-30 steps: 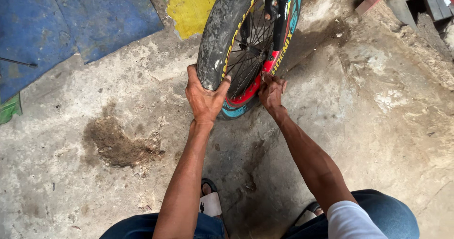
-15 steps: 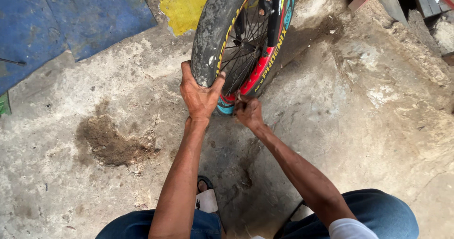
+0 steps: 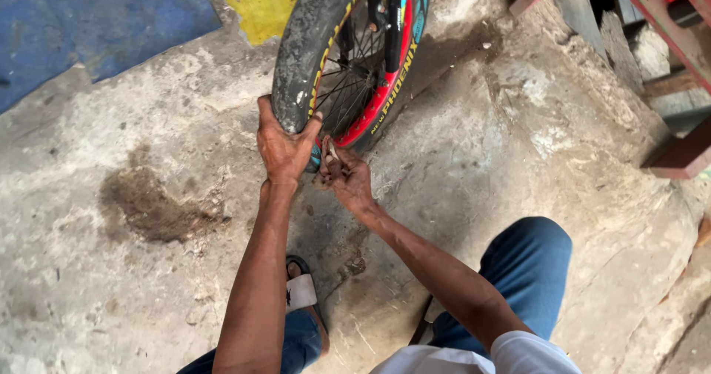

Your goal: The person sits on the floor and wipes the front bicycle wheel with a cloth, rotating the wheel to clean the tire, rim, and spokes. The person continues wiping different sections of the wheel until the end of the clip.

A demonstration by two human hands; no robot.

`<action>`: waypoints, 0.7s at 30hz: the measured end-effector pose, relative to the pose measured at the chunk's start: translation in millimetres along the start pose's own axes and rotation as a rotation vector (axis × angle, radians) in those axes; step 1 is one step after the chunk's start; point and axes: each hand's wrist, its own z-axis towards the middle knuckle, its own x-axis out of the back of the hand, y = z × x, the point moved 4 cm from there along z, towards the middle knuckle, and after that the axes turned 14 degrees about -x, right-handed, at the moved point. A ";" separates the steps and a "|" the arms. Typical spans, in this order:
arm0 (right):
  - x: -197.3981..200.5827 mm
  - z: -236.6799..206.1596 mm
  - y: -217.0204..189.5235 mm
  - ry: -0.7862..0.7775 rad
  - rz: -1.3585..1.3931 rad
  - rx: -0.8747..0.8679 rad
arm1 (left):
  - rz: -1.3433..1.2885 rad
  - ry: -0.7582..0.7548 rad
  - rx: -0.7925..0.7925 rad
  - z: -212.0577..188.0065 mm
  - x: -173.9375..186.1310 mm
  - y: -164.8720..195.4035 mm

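Note:
A small bicycle wheel stands upright on the concrete floor, with a worn black tyre (image 3: pixel 302 44), a red and teal rim (image 3: pixel 381 96) and thin spokes. My left hand (image 3: pixel 285 143) grips the tyre's lower edge, thumb on one side and fingers on the other. My right hand (image 3: pixel 346 175) is at the wheel's bottom beside it, its fingers pinched at the rim where it meets the tyre. What those fingers pinch is too small to tell.
The cracked concrete floor (image 3: pixel 518 137) carries a dark stain (image 3: pixel 152 207) on the left. Blue (image 3: pixel 81 18) and yellow (image 3: pixel 259 0) painted patches lie at the top. Red metal frame bars (image 3: pixel 666 26) stand at the upper right. My sandalled foot (image 3: pixel 302 289) rests below my hands.
My right hand slid from the rim's right side down to the wheel's bottom, close to my left hand. The left hand kept its grip on the tyre.

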 end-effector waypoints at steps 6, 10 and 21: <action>44.3 32.3 13.8 -0.012 -0.092 -0.053 | 0.062 0.003 0.102 3.3 6.2 17.0; 108.6 64.2 -9.2 0.188 0.141 -0.210 | 0.076 -0.013 0.159 1.7 5.1 18.4; 100.0 125.4 -147.4 0.319 -0.482 0.468 | -0.131 0.034 0.248 -50.1 -7.2 -6.5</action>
